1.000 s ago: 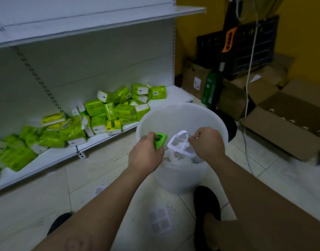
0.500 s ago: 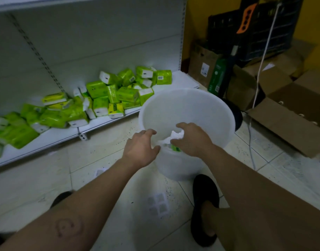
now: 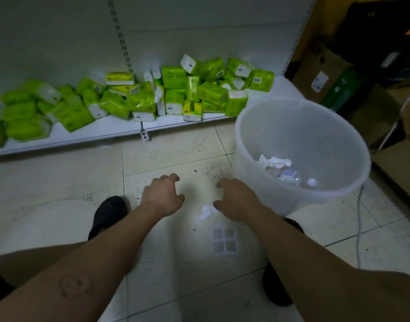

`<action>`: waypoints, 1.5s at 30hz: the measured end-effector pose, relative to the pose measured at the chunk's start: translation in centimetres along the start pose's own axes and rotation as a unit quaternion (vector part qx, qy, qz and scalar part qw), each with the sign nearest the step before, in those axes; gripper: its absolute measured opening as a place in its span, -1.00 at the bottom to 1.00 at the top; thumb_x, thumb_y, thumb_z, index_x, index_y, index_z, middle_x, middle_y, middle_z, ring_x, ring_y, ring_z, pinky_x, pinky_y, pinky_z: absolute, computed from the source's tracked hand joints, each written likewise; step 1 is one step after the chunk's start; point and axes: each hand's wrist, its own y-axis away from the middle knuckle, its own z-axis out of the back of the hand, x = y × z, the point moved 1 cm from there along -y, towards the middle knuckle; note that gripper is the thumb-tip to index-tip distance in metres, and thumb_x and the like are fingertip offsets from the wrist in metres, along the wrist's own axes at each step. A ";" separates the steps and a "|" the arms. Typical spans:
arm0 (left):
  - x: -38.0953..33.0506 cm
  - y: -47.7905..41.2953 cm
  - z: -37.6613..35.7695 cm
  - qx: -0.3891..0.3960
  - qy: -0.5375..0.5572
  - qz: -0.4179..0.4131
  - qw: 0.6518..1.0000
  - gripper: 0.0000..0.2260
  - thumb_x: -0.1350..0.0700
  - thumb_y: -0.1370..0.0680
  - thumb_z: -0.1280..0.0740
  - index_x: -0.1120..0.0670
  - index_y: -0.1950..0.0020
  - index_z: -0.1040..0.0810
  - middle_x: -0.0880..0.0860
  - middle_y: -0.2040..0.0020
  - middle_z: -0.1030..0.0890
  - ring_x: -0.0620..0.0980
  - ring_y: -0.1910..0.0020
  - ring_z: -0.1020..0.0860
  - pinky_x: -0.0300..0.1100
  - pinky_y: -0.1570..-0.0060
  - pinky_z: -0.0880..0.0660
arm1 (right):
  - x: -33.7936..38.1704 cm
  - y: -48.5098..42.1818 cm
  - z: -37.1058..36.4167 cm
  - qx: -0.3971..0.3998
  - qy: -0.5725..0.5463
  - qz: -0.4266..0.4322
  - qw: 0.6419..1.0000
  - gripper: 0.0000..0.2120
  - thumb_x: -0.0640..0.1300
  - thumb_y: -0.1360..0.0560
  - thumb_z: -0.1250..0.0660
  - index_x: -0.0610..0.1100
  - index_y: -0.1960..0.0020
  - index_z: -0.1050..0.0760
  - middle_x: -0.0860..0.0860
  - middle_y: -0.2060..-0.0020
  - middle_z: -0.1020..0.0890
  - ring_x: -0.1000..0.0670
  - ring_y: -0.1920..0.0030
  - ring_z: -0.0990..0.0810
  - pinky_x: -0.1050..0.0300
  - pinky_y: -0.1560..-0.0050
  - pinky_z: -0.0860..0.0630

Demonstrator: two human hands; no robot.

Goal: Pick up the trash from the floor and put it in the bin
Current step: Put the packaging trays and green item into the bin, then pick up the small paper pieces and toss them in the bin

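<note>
The small crumpled white tissue scrap point(image 3: 205, 212) lies on the pale speckled floor tiles point(image 3: 171, 154), between the 2 hands and just beside the right thumb. Nearer the person, a clear square plastic tray with 4 cells point(image 3: 223, 239) also lies on the tiles, close to the scrap but apart from it.

The right hand point(image 3: 237, 201) hovers beside the scrap with fingers curled and parted, gripping nothing. The left hand point(image 3: 163, 196) hovers over bare tile, fingers spread and bent, also empty.

Change from 0.5 s ago: both hands were then at the rim of the translucent white round plastic bin point(image 3: 245, 145), the right hand holding white and green trash over it. Both hands are now out of the bin and low over the floor. Crumpled white paper point(image 3: 274, 161) and other small pieces lie inside the bin, so that deposit appears complete.

Judgement: the current step is the reach for the next item. 2 pieces remain on the floor, so the task is not finished. The scrap is light and should need only a fingertip pinch.

Green tissue packs point(image 3: 176, 89) fill the white bottom shelf point(image 3: 106, 130) behind.
</note>
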 end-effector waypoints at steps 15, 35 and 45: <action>11.0 -13.6 -13.9 0.110 0.016 0.085 0.990 -0.38 0.03 -0.46 -0.35 -0.01 -0.48 -0.21 0.19 -0.31 -0.40 0.21 -0.24 -0.43 0.12 -0.20 -0.47 | -5.4 -14.0 -18.2 0.114 -0.041 -0.181 0.976 -0.34 -0.04 -0.52 -0.29 0.07 -0.51 -0.04 -0.21 -0.42 -0.16 -0.25 -0.32 -0.38 0.01 -0.20 -0.42; 12.1 -17.0 -20.1 -0.085 0.113 0.081 0.987 -0.84 0.12 -0.56 -0.26 0.08 -0.13 -0.44 0.07 0.04 -0.67 0.06 0.16 -0.61 0.02 -0.02 -0.51 | -6.5 -20.8 -20.0 -0.024 -0.081 -0.004 0.996 -0.84 -0.14 -0.58 -0.18 -0.17 -0.08 -0.48 -0.07 0.09 -0.52 -0.11 0.05 -0.54 0.05 0.04 -0.45; 2.7 -12.6 -3.2 -0.121 0.187 0.005 0.975 -0.71 -0.18 -0.53 -0.28 -0.01 0.23 -0.60 0.00 0.34 -0.59 0.01 0.32 -0.56 -0.22 0.32 -0.40 | 0.8 -13.5 -4.8 -0.153 -0.017 0.031 0.988 -0.80 0.07 -0.50 -0.28 -0.02 0.15 -0.33 0.03 0.30 -0.48 -0.02 0.29 -0.43 0.16 0.32 -0.24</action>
